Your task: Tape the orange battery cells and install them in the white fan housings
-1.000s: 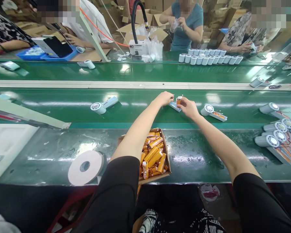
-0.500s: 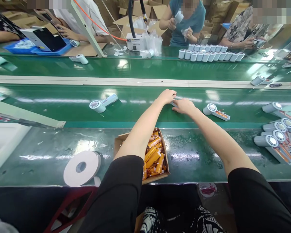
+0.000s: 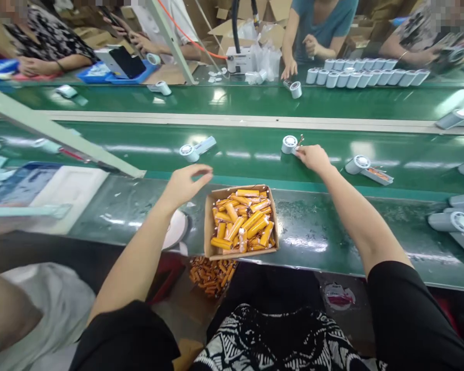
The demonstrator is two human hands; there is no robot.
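Observation:
My right hand (image 3: 313, 156) rests on the green conveyor belt (image 3: 255, 154), its fingers closed over the handle of a small white fan unit (image 3: 290, 144); the fan's round head sticks out to the left. My left hand (image 3: 185, 183) hovers just left of a cardboard box (image 3: 208, 221) full of orange batteries (image 3: 242, 219). Its fingers are loosely curled and apart, with nothing in them.
More fan units lie on the belt at left (image 3: 195, 149) and right (image 3: 365, 167), and several wait at the right edge (image 3: 452, 220). A white tape roll (image 3: 176, 229) sits under my left arm. Other people work across the far belt behind a row of white cylinders (image 3: 365, 77).
My left hand has pulled back from the fan unit toward the battery box. The right hand stays on the unit, whose head now shows. The camera has turned left.

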